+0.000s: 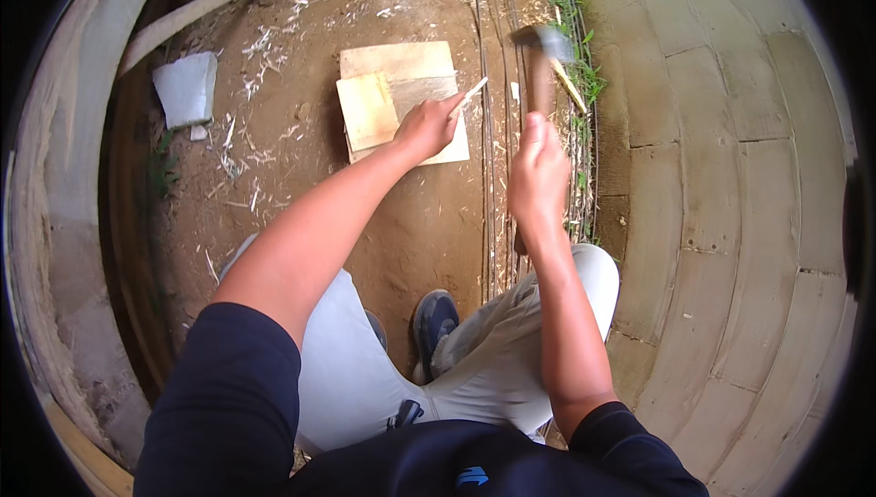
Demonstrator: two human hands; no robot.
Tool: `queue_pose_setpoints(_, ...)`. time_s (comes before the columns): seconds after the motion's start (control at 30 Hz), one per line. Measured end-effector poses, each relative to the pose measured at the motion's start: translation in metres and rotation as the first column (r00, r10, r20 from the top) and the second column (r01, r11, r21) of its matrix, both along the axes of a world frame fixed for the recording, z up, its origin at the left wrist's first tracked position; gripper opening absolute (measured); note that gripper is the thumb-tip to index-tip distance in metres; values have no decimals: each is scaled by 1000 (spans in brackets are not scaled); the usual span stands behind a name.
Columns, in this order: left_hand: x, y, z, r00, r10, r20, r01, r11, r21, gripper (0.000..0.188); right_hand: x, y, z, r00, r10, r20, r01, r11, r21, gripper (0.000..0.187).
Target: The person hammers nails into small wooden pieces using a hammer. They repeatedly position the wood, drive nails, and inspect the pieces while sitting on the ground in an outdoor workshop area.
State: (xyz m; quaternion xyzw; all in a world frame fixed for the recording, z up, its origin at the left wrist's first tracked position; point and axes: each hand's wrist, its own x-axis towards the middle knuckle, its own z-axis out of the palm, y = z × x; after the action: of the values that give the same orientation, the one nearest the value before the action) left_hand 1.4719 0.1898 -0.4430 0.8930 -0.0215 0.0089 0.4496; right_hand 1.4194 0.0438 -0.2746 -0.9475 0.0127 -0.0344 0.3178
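Observation:
My right hand [538,168] is closed round the wooden handle of a hammer [541,82], its metal head up and slightly blurred. In my left hand [427,129], the fingers pinch a thin pale wooden stick [475,89] that points up and to the right. That hand is over the right part of a low stack of wooden boards [397,61] on the ground. A smaller light board [367,112] lies on top at the stack's left. Whether the left hand touches the boards, I cannot tell.
Wood shavings lie over the dirt ground [274,59]. Dark rods or cables [486,187] run along it, right of the boards. A block wall [721,187] stands at the right, with green weeds at its foot. Left are a pale stone slab [187,88] and timber [196,18].

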Motion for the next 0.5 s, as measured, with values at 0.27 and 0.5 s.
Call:
queue_pose_setpoints(0.27,2,1,4,999,-6,-45,3,998,-62,48,8,-9,-6,978,-41,-206,32,998,-46,52)
queue_pose_setpoints(0.5,2,-7,4,999,-8,41,12,995,-103,35,12,-25,-39,971,9,-241,-34,995,-97,56)
